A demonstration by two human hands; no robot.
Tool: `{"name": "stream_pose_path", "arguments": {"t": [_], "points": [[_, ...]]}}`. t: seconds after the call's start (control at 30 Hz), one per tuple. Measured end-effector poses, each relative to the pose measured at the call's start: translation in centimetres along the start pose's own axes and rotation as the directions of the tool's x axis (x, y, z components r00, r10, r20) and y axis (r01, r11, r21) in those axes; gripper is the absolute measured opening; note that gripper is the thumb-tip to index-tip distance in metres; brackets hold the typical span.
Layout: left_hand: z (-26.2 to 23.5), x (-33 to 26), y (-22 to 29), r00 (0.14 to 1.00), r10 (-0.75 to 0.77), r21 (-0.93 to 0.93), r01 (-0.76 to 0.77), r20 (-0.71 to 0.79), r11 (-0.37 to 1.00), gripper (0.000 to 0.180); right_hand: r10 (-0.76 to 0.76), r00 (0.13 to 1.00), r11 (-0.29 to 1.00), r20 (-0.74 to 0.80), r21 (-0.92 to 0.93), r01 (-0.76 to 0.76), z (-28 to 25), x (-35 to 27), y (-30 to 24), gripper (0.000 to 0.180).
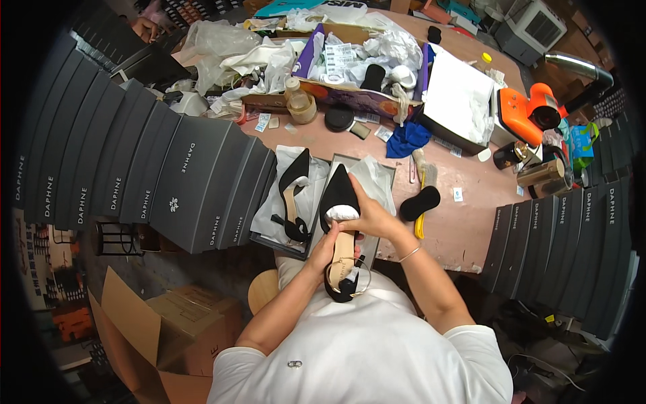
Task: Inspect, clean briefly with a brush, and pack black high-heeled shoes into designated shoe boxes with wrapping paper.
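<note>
Both my hands hold a black pointed-toe shoe [340, 187], its toe facing away from me. White paper stuffing [342, 213] fills its toe opening, and the beige insole shows behind. My right hand [369, 217] wraps the shoe's right side near the toe, fingers closed round it. Around the middle, lower down, my left hand [324, 252] grips the same shoe. Its ankle strap loops loose by the heel, close to my shirt. Left of my hands, a matching black shoe [293, 178] lies on white tissue paper [269, 219] in an open grey shoebox [330, 166].
Grey shoeboxes [195, 182] stand in a row at the left, and more shoeboxes [552, 249] at the right. On the table are a black brush-like pad [420, 203], a blue cloth [408, 139], a glass jar [301, 104] and an orange device [518, 118]. An open carton [182, 323] sits lower left.
</note>
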State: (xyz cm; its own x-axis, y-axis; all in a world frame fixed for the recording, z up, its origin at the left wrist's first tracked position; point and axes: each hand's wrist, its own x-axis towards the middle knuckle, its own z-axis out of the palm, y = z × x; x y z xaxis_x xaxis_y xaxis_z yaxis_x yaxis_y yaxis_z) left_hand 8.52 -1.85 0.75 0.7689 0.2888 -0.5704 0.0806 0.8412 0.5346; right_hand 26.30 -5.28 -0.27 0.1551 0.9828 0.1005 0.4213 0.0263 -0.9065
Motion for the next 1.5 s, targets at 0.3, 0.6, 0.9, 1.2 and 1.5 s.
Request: {"name": "stream_pose_path", "arguments": {"t": [0.3, 0.6, 0.9, 1.2, 1.5], "points": [[-0.4, -0.1, 3.3, 0.992, -0.115, -0.129, 0.120, 0.046, 0.984, 0.037, 0.170, 0.984, 0.981, -0.060, 0.104, -0.164, -1.0, 0.6, -3.3, 0.084], [-1.6, 1.3, 4.0, 0.893, -0.003, -0.768, 0.388, 0.450, 0.509, 0.049, 0.126, 0.981, 0.988, -0.145, 0.107, -0.111, -4.1, -6.6, -6.6, 0.043], [-1.2, 1.5, 3.7, 0.833, -0.038, -0.692, 0.482, 0.551, 0.538, 0.053, 0.034, 0.981, 0.997, -0.192, -0.066, -0.047, -3.4, -7.6, -8.6, 0.035], [3.0, -0.9, 2.5, 0.991, 0.121, -0.330, -0.133, -0.058, 0.934, 0.047, -0.125, 0.991, 0.972, 0.045, -0.194, 0.131, -0.2, -7.5, -10.8, 0.087], [0.0, -1.3, 4.4, 0.997, 0.042, -0.122, -0.049, -0.060, 0.991, 0.045, 0.519, 0.606, 0.677, -0.603, -0.143, -0.722, -6.7, -11.1, 8.1, 0.084]]}}
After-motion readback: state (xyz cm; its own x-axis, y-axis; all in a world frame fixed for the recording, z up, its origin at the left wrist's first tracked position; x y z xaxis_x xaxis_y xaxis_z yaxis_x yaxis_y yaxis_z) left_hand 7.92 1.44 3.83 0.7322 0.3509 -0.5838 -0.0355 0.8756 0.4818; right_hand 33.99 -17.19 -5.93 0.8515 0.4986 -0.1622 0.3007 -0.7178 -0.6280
